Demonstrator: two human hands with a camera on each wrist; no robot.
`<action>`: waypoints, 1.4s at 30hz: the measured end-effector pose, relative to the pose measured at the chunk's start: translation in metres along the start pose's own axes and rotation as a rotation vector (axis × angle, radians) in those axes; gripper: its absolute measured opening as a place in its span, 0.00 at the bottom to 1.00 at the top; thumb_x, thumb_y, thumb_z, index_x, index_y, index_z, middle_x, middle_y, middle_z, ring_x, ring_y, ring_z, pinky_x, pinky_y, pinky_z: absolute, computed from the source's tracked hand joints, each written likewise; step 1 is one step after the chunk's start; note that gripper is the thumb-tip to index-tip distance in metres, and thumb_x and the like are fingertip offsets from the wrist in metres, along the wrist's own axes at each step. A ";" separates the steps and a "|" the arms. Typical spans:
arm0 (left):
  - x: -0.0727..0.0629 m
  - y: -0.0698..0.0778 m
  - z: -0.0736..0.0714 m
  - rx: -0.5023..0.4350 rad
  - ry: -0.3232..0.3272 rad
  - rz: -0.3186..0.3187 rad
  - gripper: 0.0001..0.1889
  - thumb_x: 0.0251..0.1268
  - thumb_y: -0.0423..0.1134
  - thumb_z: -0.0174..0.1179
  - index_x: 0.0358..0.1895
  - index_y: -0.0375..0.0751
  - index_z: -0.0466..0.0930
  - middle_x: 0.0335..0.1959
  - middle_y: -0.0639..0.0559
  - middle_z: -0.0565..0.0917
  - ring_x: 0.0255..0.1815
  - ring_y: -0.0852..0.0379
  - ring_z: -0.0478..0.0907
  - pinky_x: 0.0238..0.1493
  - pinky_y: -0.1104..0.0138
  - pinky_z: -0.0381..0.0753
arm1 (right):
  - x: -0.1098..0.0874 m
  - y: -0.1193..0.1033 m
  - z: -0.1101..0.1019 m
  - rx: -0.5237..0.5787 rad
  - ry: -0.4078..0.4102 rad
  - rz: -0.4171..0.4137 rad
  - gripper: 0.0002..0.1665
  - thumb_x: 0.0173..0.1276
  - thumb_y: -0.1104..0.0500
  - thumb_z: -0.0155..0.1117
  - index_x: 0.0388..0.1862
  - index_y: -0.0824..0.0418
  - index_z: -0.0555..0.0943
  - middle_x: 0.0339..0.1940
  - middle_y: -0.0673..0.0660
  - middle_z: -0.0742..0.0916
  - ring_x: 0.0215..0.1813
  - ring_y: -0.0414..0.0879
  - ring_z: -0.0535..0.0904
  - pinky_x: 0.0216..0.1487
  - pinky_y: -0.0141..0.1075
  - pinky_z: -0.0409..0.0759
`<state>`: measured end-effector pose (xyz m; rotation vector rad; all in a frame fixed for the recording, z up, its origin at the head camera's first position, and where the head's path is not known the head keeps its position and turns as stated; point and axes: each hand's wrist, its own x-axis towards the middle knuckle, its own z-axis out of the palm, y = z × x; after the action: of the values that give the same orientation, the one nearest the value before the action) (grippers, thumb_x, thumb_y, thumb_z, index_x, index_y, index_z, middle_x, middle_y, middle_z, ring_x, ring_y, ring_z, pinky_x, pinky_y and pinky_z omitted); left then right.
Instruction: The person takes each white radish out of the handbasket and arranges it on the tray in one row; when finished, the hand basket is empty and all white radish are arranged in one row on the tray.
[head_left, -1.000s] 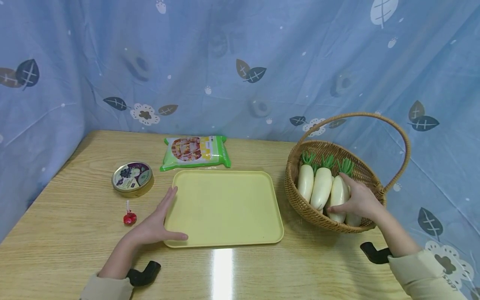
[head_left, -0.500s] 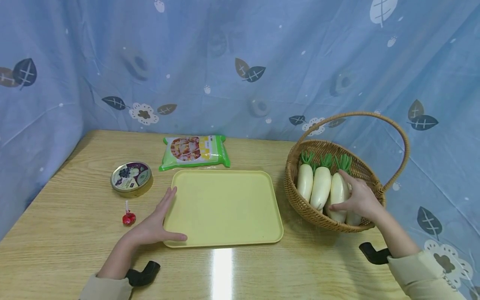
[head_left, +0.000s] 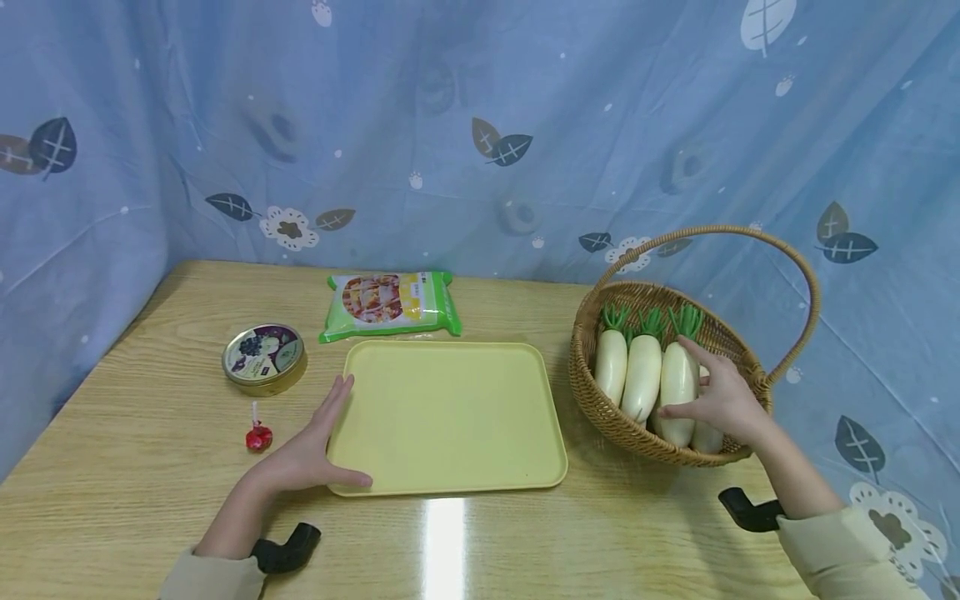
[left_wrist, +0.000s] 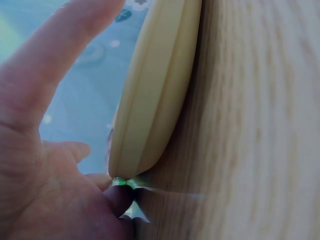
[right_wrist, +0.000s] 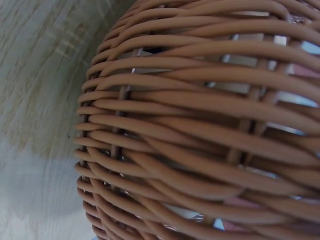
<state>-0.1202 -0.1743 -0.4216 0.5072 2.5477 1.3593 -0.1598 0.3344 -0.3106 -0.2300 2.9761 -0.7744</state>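
Note:
My left hand (head_left: pixel 303 454) lies at the left end of a pale yellow tray (head_left: pixel 450 417), fingers along its edge and thumb stretched over the near left corner. In the left wrist view that thumb (left_wrist: pixel 65 55) is spread wide beside the tray's side wall (left_wrist: pixel 155 90). On the right, a wicker basket (head_left: pixel 611 421) holds several white radishes with green tops. My right hand (head_left: pixel 723 400) reaches in over its near right rim and grips one white radish (head_left: pixel 677 383), thumb on the left, fingers on the right. Basket weave (right_wrist: pixel 200 120) hides this hand in the right wrist view.
A green snack packet (head_left: pixel 393 304) lies behind the tray. To the left are a round tin (head_left: pixel 264 358) and a small red wrapped candy (head_left: pixel 258 437). The basket's tall handle (head_left: pixel 810 292) arches above the right hand. A blue patterned curtain (head_left: pixel 450 167) hangs behind the table.
The gripped radish and its green top have shifted slightly left, and the right hand's fingers have drawn around its right side. The left hand and tray stay put.

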 end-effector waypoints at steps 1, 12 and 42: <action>0.000 0.000 0.000 -0.003 -0.001 0.000 0.68 0.35 0.48 0.75 0.72 0.43 0.28 0.71 0.35 0.27 0.68 0.29 0.30 0.57 0.33 0.43 | 0.000 0.000 0.000 0.017 -0.004 0.000 0.66 0.42 0.55 0.77 0.72 0.65 0.45 0.61 0.84 0.56 0.49 0.79 0.66 0.38 0.58 0.76; -0.001 -0.002 0.000 -0.021 -0.011 -0.002 0.69 0.32 0.47 0.76 0.72 0.45 0.28 0.71 0.36 0.27 0.68 0.29 0.29 0.58 0.33 0.42 | -0.005 0.001 -0.010 0.179 0.012 0.033 0.63 0.49 0.57 0.74 0.74 0.59 0.42 0.70 0.73 0.51 0.56 0.76 0.63 0.45 0.59 0.73; -0.001 -0.005 0.001 -0.023 -0.009 -0.001 0.70 0.30 0.48 0.77 0.73 0.46 0.28 0.71 0.37 0.27 0.68 0.31 0.28 0.58 0.33 0.41 | -0.020 -0.039 -0.014 0.454 0.020 -0.005 0.56 0.56 0.64 0.68 0.74 0.47 0.44 0.64 0.67 0.56 0.61 0.70 0.63 0.37 0.35 0.80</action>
<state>-0.1206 -0.1768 -0.4265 0.5064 2.5216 1.3803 -0.1360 0.3108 -0.2794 -0.2034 2.7161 -1.4212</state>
